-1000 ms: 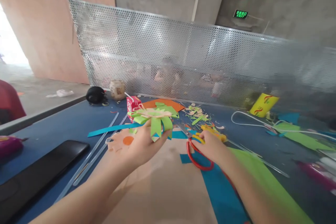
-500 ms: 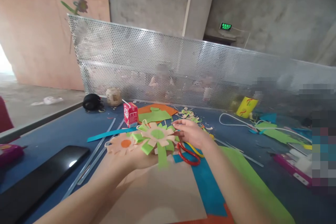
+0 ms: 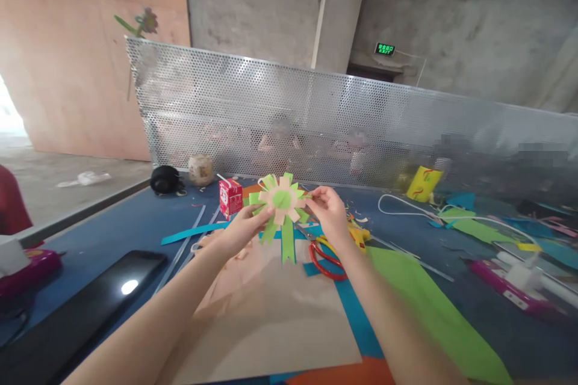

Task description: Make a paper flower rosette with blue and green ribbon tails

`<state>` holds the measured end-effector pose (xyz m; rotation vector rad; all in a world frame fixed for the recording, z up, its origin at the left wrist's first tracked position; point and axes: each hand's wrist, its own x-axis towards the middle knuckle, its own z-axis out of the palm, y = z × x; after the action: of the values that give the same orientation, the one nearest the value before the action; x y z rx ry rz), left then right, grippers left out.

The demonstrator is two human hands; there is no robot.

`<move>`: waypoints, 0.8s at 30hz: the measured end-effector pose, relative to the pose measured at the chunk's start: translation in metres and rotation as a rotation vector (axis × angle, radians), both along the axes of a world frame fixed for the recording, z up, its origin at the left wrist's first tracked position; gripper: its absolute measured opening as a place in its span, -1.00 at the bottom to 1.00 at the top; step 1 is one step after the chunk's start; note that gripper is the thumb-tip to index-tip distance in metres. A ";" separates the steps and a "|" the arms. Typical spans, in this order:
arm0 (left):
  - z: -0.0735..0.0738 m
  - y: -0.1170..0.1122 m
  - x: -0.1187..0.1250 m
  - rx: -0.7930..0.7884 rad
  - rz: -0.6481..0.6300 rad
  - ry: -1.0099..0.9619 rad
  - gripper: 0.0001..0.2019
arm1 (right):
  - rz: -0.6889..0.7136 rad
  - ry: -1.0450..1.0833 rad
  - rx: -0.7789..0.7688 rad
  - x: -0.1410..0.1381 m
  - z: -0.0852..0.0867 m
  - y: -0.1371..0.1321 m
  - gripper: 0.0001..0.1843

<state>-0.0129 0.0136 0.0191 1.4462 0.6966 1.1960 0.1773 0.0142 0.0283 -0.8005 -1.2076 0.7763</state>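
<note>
Left hand (image 3: 239,230) and right hand (image 3: 332,215) both pinch the flower (image 3: 282,198) and hold it above the table (image 3: 112,222) — left at its 8 o'clock edge, right at 3. Scissors (image 3: 326,257) lie at the right hand's 6 o'clock; a carton (image 3: 230,197) stands at the flower's 9.

The round paper flower (image 3: 282,200) has beige petals, a green centre and green strips behind. Left of flower: red-and-white cardboard drink carton (image 3: 230,197). Below-right of flower: red-handled metal scissors (image 3: 326,260) on blue tabletop (image 3: 117,222).
</note>
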 end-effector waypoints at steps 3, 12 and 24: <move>-0.001 0.002 0.008 -0.084 0.107 -0.072 -0.74 | 0.069 -0.004 -0.022 -0.004 -0.008 -0.004 -0.62; 0.005 0.002 0.008 -0.090 0.289 -0.321 -0.75 | 0.326 -0.162 -0.338 -0.022 -0.033 -0.009 -0.62; 0.006 0.003 0.007 -0.143 0.239 -0.415 -0.72 | 0.389 -0.244 -0.356 -0.023 -0.033 -0.018 -0.64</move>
<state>-0.0054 0.0168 0.0249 0.9712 0.6591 1.5409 0.1544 -0.0041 -0.0043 -0.9845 -1.4904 1.2643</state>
